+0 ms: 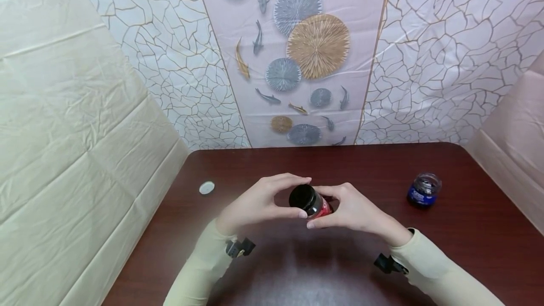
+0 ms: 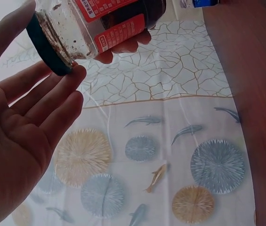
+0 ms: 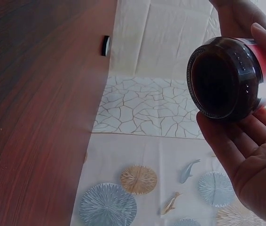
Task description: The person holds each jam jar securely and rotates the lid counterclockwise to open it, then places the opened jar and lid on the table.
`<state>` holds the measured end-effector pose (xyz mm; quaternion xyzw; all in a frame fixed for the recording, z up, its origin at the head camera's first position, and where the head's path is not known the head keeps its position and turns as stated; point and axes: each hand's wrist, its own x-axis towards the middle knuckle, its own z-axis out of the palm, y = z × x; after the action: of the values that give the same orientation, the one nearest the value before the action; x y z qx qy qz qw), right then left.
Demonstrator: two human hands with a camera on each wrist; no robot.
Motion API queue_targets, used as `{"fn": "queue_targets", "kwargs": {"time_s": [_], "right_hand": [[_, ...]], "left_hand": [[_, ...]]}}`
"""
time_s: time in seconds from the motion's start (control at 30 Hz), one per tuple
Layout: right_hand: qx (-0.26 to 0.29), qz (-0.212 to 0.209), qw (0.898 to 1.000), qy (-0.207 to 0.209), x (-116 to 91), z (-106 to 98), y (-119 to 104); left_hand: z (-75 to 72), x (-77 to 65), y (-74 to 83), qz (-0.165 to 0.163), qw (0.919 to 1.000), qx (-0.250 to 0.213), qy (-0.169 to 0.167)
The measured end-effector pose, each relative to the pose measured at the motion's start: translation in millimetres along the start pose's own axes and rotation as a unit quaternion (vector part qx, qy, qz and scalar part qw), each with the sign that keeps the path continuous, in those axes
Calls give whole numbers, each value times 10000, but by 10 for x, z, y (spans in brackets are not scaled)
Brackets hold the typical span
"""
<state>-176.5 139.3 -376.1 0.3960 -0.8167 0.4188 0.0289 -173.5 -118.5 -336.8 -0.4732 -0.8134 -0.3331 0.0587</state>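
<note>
Both hands hold a glass jar with a red label, raised over the table and tilted. My left hand grips its dark lid between thumb and fingers. Around the jar's body, the thumb and fingers of my right hand hold it near the base. In the left wrist view, reddish residue clings inside the glass below the lid, which sits on the jar's mouth. The right wrist view looks onto the dark jar bottom, with the right hand's fingers under it.
A second jar with a blue label and dark contents stands on the right of the dark red table, its top uncovered. One loose lid, pale side up, lies on the left. Patterned cloth hangs behind the table's far edge.
</note>
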Motion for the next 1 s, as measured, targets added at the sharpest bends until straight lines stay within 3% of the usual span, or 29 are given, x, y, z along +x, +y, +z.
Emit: {"fn": "queue_targets", "kwargs": {"time_s": [0.37, 0.53, 1.0], "right_hand": [[6, 92, 10000, 1, 14, -2, 1], [-25, 105, 9999, 5, 18, 1, -6], [-16, 209, 9997, 84, 16, 1, 3]], "left_hand": [[-4, 24, 27, 87, 9993, 351, 131], [-3, 25, 59, -51, 9983, 524, 232], [-35, 37, 91, -369, 9961, 476, 638]]}}
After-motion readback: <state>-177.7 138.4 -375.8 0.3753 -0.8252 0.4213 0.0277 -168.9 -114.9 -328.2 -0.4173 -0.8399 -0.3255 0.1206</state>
